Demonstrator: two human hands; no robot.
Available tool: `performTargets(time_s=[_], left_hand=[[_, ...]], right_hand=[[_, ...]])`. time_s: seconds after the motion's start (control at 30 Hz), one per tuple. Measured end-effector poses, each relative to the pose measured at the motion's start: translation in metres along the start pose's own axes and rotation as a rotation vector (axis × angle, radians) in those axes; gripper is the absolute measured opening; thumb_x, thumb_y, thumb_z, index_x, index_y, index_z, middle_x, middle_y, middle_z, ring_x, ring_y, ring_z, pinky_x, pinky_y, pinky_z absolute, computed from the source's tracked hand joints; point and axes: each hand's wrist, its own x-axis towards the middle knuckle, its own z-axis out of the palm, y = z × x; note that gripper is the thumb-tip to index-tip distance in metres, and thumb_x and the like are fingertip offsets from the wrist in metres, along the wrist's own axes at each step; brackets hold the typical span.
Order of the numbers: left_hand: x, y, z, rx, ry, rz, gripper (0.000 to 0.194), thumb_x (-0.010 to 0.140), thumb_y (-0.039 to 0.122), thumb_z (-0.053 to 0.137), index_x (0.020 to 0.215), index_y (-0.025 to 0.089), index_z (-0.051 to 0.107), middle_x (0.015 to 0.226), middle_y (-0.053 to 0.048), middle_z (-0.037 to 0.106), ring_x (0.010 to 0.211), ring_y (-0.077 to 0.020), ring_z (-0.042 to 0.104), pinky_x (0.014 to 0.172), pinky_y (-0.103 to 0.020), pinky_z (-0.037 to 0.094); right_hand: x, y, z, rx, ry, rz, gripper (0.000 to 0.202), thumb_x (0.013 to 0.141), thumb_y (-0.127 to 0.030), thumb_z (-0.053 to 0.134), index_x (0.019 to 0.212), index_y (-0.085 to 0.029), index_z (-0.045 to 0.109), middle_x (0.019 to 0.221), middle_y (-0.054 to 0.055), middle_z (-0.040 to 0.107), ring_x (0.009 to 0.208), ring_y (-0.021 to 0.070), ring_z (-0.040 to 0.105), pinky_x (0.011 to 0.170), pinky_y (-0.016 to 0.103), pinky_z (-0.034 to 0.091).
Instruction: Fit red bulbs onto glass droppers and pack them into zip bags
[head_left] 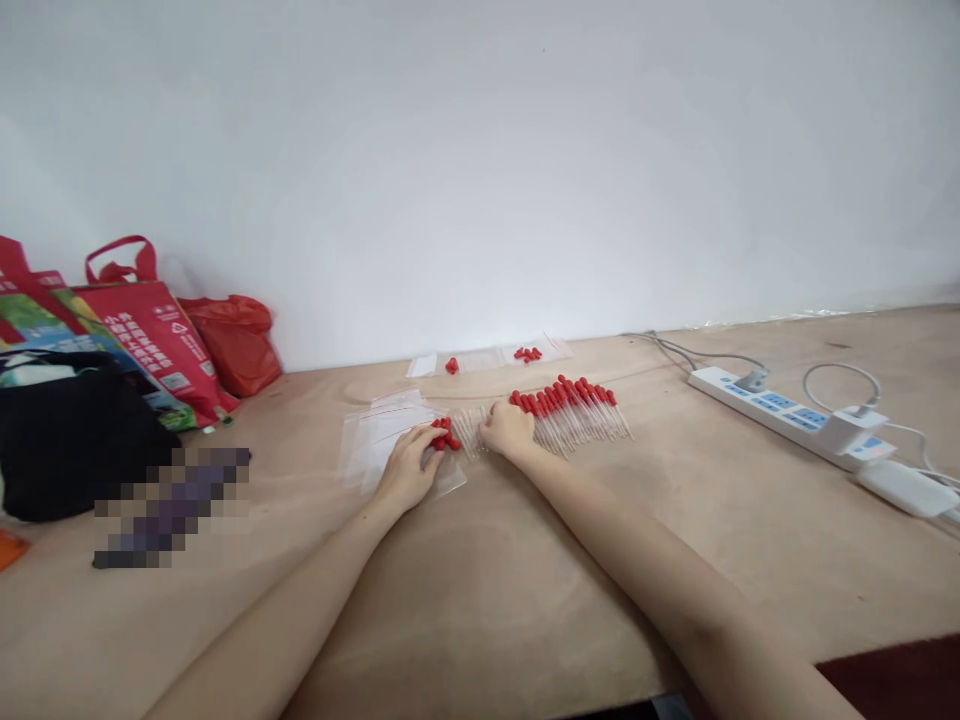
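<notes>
My left hand (411, 466) is closed at a small pile of red rubber bulbs (448, 434), thumb and fingers gripping at its left side. To its right, my right hand (508, 428) has its fingers curled at a row of thin clear tubes (469, 428); what lies in its fingertips is hidden. Beyond that hand, a fanned row of droppers (570, 408) lies with red bulbs pointing away and clear stems toward me. Clear zip bags (390, 430) are spread beneath and left of my left hand.
Against the wall lie more clear bags (480, 362) with a few red bulbs (528, 354). A power strip (787, 415) with plugs and cables occupies the right. On the left stand red shopping bags (161, 340), a black bag (82, 430) and a pixelated dark object (176, 510).
</notes>
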Motion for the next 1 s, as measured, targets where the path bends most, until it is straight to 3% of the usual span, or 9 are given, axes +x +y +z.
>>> performTargets(time_s=[0.2, 0.37, 0.53, 0.73, 0.87, 1.0], left_hand=[[0.0, 0.0, 0.003, -0.027, -0.072, 0.07, 0.033, 0.077, 0.015, 0.044, 0.108, 0.017, 0.054, 0.116, -0.007, 0.054, 0.11, -0.022, 0.046, 0.095, -0.04, 0.035], [0.0, 0.004, 0.002, -0.059, -0.029, 0.08, 0.03, 0.077, 0.016, 0.045, 0.105, 0.016, 0.055, 0.11, -0.007, 0.058, 0.107, -0.021, 0.048, 0.094, -0.037, 0.036], [0.0, 0.003, 0.001, -0.042, 0.077, -0.021, 0.017, 0.075, 0.018, 0.047, 0.088, 0.019, 0.057, 0.091, -0.004, 0.062, 0.091, -0.02, 0.056, 0.084, -0.034, 0.043], [0.003, 0.001, 0.0, 0.046, 0.155, -0.086, 0.016, 0.074, 0.022, 0.05, 0.088, 0.018, 0.056, 0.092, -0.006, 0.059, 0.092, -0.0218, 0.053, 0.083, -0.035, 0.041], [0.016, 0.009, 0.0, 0.133, 0.108, -0.114, 0.019, 0.075, 0.029, 0.053, 0.09, 0.018, 0.058, 0.095, -0.006, 0.057, 0.093, -0.0231, 0.051, 0.084, -0.035, 0.039], [0.033, 0.018, 0.009, 0.274, 0.046, -0.222, 0.032, 0.069, 0.048, 0.057, 0.079, 0.018, 0.058, 0.094, -0.008, 0.055, 0.094, -0.0282, 0.049, 0.079, -0.039, 0.04]], right_hand=[[0.0, 0.005, -0.005, 0.001, -0.047, 0.027, 0.023, 0.069, -0.025, 0.052, 0.087, -0.014, 0.064, 0.093, 0.014, 0.065, 0.09, 0.0248, 0.06, 0.074, 0.034, 0.038], [-0.006, 0.02, -0.013, -0.02, -0.035, 0.027, 0.022, 0.071, -0.023, 0.049, 0.084, -0.015, 0.064, 0.092, 0.013, 0.065, 0.09, 0.0241, 0.059, 0.074, 0.034, 0.036], [-0.02, 0.044, -0.017, -0.018, 0.093, -0.079, 0.025, 0.078, -0.023, 0.042, 0.093, -0.018, 0.062, 0.091, 0.01, 0.065, 0.091, 0.0216, 0.057, 0.076, 0.034, 0.032], [-0.048, 0.093, -0.018, 0.002, 0.308, -0.323, 0.027, 0.082, -0.02, 0.038, 0.099, -0.016, 0.06, 0.094, 0.009, 0.063, 0.089, 0.0202, 0.054, 0.073, 0.032, 0.03], [-0.06, 0.114, -0.02, 0.014, 0.349, -0.385, 0.027, 0.082, -0.02, 0.038, 0.099, -0.016, 0.059, 0.088, 0.008, 0.062, 0.085, 0.0198, 0.053, 0.07, 0.031, 0.03], [-0.062, 0.116, -0.021, 0.053, 0.339, -0.389, 0.026, 0.082, -0.019, 0.038, 0.098, -0.016, 0.059, 0.086, 0.007, 0.061, 0.085, 0.0197, 0.053, 0.071, 0.032, 0.032]])
